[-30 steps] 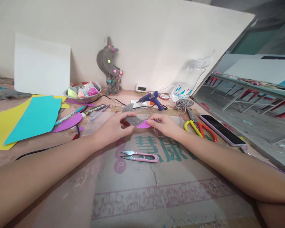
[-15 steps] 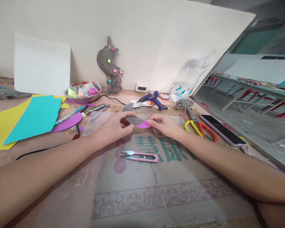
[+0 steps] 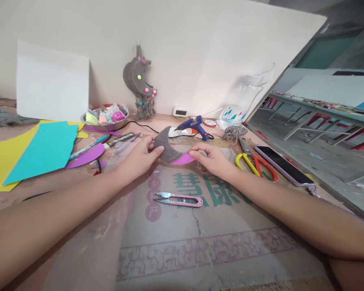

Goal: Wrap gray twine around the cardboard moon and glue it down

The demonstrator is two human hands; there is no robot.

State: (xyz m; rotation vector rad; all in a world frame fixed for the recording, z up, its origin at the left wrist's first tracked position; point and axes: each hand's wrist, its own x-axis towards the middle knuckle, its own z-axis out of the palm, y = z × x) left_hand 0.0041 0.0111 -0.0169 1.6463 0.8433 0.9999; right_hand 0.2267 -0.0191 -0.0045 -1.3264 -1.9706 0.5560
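A crescent moon cutout (image 3: 167,147), mostly wrapped in grey yarn, is held between my two hands above the table. Its right tip is bare purple (image 3: 183,159). My left hand (image 3: 146,153) grips the wrapped left edge, thumb in front and fingers behind. At the purple tip, my right hand (image 3: 206,157) pinches with thumb and forefinger; a thin loose strand of yarn hangs just under it. Pink-handled thread snips (image 3: 182,200) lie on the plastic-covered mat in front of my hands. Behind the crescent sits a blue glue gun (image 3: 197,127).
At right lie a ball of grey yarn (image 3: 235,132), scissors with red and yellow handles (image 3: 256,165) and a phone (image 3: 284,165). Coloured sheets (image 3: 44,151), pens and a bowl of clay packets (image 3: 104,116) are at left. A finished moon ornament (image 3: 141,83) hangs behind, near a clear bottle (image 3: 241,103).
My left hand has shifted its hold outward to the crescent's left edge, with the thumb now on its front. More of the wrapped face shows. My right hand stays at the purple tip.
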